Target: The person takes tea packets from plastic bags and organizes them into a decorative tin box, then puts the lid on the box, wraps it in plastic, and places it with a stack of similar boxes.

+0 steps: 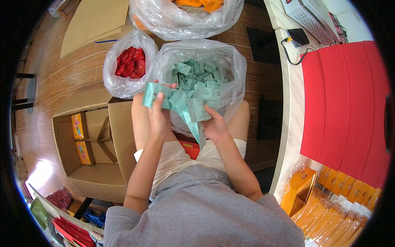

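Note:
My left hand (159,114) grips a shiny teal sachet (154,95) between thumb and fingers, its printed face turned up. In my right hand (217,123) are pale green printed sachets (199,109), pinched under the thumb. More teal packets hang between the two hands, and a folded strip (193,125) dangles down towards my lap; whether they are all joined I cannot tell. Just beyond my hands, a clear plastic bag (237,61) stands open between my knees. It holds many loose green sachets (193,72).
A smaller plastic bag (111,71) holds red sachets (131,63); another bag (185,29) beyond holds orange ones. An open cardboard box (89,185) with two orange boxes (81,139) stands at my left. Along the right runs a counter (285,102) with a red panel (342,108) and orange packages (321,216).

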A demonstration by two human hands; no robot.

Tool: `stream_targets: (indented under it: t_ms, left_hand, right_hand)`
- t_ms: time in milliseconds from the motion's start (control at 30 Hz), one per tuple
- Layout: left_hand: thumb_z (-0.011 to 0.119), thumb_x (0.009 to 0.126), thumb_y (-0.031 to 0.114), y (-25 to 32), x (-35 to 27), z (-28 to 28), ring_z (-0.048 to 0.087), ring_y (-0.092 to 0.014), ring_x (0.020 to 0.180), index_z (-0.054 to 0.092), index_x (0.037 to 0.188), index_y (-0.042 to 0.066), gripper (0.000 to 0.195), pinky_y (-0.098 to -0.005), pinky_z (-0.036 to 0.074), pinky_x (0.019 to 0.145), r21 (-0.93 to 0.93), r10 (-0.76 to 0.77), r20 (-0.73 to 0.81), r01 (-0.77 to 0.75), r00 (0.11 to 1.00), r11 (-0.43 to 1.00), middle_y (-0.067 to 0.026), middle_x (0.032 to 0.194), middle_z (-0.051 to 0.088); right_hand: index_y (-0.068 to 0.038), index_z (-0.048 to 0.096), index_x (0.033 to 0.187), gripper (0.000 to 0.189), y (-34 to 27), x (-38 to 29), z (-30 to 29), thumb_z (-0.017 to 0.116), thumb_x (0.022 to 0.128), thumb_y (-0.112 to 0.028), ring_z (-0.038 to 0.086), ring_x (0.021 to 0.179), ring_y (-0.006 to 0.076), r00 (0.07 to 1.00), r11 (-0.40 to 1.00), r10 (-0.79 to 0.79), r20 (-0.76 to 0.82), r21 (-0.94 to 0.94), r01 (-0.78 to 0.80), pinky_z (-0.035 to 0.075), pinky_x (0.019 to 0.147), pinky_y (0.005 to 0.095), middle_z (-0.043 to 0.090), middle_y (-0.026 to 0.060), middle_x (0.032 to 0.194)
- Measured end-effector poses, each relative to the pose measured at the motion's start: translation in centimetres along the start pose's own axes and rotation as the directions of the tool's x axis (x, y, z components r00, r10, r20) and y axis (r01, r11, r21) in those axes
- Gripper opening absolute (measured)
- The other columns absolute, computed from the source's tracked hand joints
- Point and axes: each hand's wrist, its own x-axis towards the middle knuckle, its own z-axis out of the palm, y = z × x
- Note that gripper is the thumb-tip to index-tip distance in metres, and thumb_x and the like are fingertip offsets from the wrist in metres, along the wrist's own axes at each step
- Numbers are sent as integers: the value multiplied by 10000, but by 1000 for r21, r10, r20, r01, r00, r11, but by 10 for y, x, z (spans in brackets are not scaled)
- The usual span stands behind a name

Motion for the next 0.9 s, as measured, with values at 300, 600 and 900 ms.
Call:
stream_targets:
  t_ms: [300, 600, 900]
  left_hand:
    - [616, 819, 525, -13, -39, -41, 558, -155, 822, 470, 1203, 75, 609, -310, 481, 712, 293, -538, 111, 490, 835, 821, -64, 944, 560]
    - [528, 871, 543, -12, -29, -61, 556, -174, 931, 345, 1339, 125, 653, -344, 497, 781, 66, -534, 6, 533, 845, 844, -66, 1091, 520]
    - [654, 841, 365, -47, -47, -36, 510, -227, 1119, 295, 1374, 87, 701, -383, 456, 910, 294, -478, 31, 449, 878, 844, -83, 1255, 485]
  right_hand:
    - [-76, 446, 1253, 423, -17, -8, 16, 613, 865, -100, 505, 1127, 194, 927, 916, -375, 2, -154, 371, 395, 956, 368, 530, 51, 1227]
    - [-33, 422, 1275, 487, -21, -12, 17, 642, 846, -100, 475, 1147, 184, 908, 874, -417, 32, -261, 411, 380, 964, 343, 505, 69, 1243]
    - [11, 341, 1322, 611, 7, -23, 39, 681, 828, -110, 411, 1211, 195, 673, 533, -734, 96, -533, 657, 300, 1034, 336, 420, 109, 1325]
